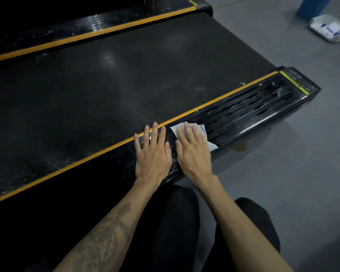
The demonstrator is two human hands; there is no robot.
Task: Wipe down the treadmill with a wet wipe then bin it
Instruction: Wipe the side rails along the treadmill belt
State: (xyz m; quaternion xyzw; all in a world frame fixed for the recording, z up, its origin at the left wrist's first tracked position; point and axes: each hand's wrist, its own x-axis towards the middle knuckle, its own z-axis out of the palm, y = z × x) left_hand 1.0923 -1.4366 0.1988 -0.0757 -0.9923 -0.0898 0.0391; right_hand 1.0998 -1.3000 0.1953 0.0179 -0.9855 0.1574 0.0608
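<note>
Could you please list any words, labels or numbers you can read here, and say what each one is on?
None can be read.
Orange letters on the far treadmill rail: cut off, unreadable.
Yellow-green end label: too small.
Blue print on the white pack: blurred.

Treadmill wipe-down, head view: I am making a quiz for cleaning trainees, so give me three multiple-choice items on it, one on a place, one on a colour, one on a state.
1. Where does the wet wipe lie?
A. on the ribbed side rail
B. in the middle of the belt
C. on the floor

2. What colour is the stripe between the belt and the side rail?
A. red
B. yellow
C. blue

3. How does the right hand meet the wipe?
A. balls it up in a fist
B. hovers clear above it
C. presses it flat with straight fingers

Answers: 1 A, the wipe lies on the rail beside the left hand. 2 B, the line is yellow. 3 C, the fingers lie straight on the wipe.
</note>
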